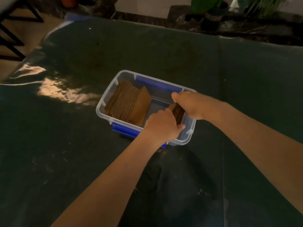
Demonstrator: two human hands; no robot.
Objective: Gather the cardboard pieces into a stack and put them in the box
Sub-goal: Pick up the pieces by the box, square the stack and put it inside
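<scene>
The box (105, 110) is clear plastic with bright blue clips (157, 85) on its far and near rims. The cardboard (127, 104) leaning inside it is mid brown, its stacked edges showing as fine darker stripes, and its front sheet is a plain, lighter tan. The smaller stack (178, 113) is a darker brown. The cloth (65, 161) under the box is dark grey-green, with a pale orange patch of light toward its left edge and faint pale flecks near its front.

Dark green cloth (82, 145) covers surface; light patch (65, 92) at left. Potted plants (214, 12) beyond far edge; black frame (14, 30) far left.
</scene>
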